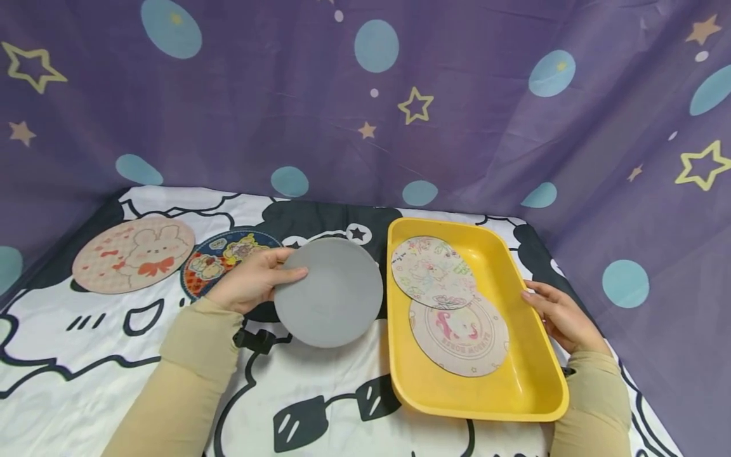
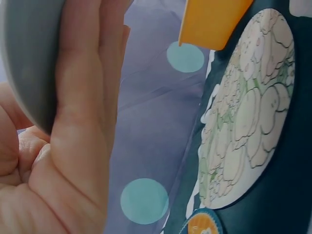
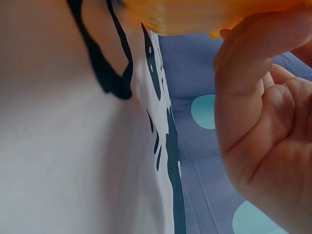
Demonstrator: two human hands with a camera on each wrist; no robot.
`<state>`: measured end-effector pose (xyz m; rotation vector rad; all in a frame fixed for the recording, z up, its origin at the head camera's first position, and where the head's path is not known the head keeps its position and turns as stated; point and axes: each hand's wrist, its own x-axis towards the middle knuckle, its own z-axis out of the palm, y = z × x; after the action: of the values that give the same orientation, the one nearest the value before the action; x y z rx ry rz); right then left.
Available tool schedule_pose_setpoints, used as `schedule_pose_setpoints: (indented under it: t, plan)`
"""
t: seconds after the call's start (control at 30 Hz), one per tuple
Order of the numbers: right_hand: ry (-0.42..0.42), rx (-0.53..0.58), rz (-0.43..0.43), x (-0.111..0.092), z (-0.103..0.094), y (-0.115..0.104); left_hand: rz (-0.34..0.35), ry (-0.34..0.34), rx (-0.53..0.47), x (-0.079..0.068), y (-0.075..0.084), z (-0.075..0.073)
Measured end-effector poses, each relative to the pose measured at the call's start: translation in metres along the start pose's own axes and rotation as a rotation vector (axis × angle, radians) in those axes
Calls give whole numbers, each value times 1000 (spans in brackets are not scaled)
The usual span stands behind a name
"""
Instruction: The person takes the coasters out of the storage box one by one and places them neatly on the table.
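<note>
My left hand [image 1: 259, 276] holds a plain grey round mat [image 1: 337, 298] by its left edge, thumb on the face toward me and fingers behind. In the left wrist view, a round mat with pale cartoon figures [image 2: 248, 112] lies on the cloth beyond that hand. At the right, my right hand [image 1: 565, 315] grips the right rim of a yellow tray [image 1: 531, 355]. Inside the tray, a round mat with colourful doodles [image 1: 431, 270] partly overlaps a pale round mat with a pink print [image 1: 462, 336].
Left of my left hand lie a pink rabbit mat [image 1: 137, 254] and a blue-rimmed cartoon mat [image 1: 211, 260], the latter partly covered by the hand. A black-and-white patterned cloth [image 1: 74, 355] covers the table. A purple curtain [image 1: 320, 95] hangs behind and at the right.
</note>
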<state>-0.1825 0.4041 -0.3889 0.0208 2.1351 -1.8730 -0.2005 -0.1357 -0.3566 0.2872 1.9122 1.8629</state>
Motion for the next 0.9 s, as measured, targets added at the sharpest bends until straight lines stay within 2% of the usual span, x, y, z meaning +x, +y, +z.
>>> schedule_pose_setpoints:
  t: [0.4, 0.9]
  plan:
    - [4, 19, 0, -1, 1, 0, -49, -46, 19, 12, -15, 6]
    - [-11, 50, -13, 0, 0, 3, -105, -64, 95, 15, -21, 9]
